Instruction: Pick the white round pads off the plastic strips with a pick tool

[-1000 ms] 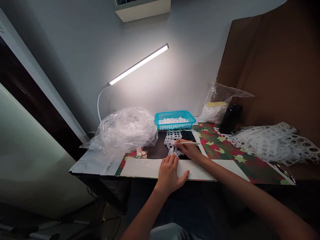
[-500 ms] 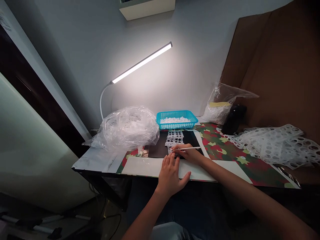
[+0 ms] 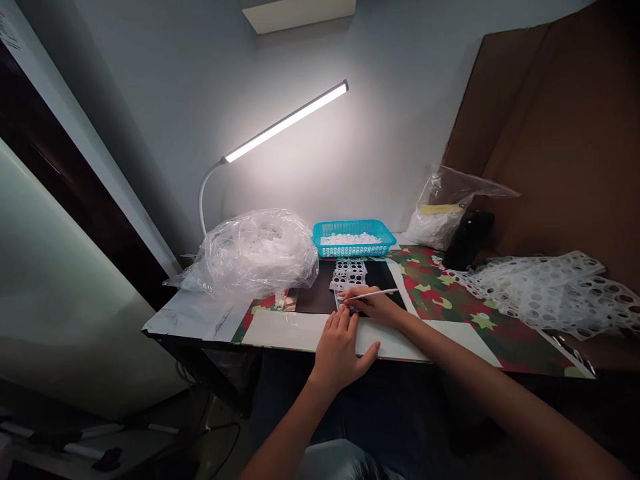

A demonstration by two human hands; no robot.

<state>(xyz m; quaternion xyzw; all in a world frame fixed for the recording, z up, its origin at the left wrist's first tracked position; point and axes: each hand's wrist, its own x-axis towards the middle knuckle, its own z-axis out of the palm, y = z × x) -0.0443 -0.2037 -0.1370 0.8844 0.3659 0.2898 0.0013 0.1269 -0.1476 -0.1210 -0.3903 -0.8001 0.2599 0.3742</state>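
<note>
Right hand point(image 3: 374, 308) pinched closed on a thin white stick point(image 3: 381, 293), fingers resting on a holed white plastic strip point(image 3: 349, 275) lying on a black mat point(image 3: 320, 298); left hand point(image 3: 340, 350) spread, fingers apart, on a white board point(image 3: 285, 331), fingertips just below the strip.

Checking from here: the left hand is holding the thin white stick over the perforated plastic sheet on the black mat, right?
Not quite: the head view shows the right hand holding the thin white stick, not the left. It is over the perforated plastic sheet on the black mat. The left hand lies on the white board.
</note>
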